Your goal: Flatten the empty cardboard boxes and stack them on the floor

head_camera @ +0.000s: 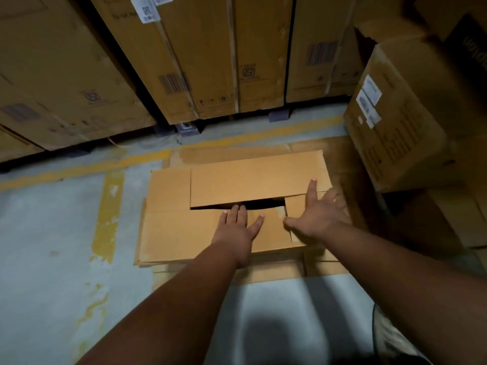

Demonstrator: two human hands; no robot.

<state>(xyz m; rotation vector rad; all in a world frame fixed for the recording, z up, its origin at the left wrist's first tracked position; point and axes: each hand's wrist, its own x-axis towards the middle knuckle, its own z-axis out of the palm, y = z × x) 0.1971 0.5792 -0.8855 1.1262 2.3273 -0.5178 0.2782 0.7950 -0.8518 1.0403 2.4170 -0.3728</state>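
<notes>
We have the flattened brown cardboard box lying on top of a low stack of other flattened brown cardboard sheets on the grey concrete floor, near the stack's left edge and just short of the yellow painted floor line; our left hand lies flat on the near panel with fingers straight and spread, gripping nothing; our right hand is likewise spread wide and pressing on the small right flap, its forefinger reaching onto the far flap; between the flaps a dark gap shows, so we judge the box not quite pressed down yet; the board looks light and fairly stiff across its panels but willing to hinge at the creases, and it will likely spring back a little once released; it should slide easily over the sheets beneath, so we would press down on the flaps near the gap, and take it by opposite long edges to shift it; corners may crumple if forced; tall brown cartons stand on pallets along the far side of the floor, and an upright brown carton with white labels stands at the stack's right edge.
</notes>
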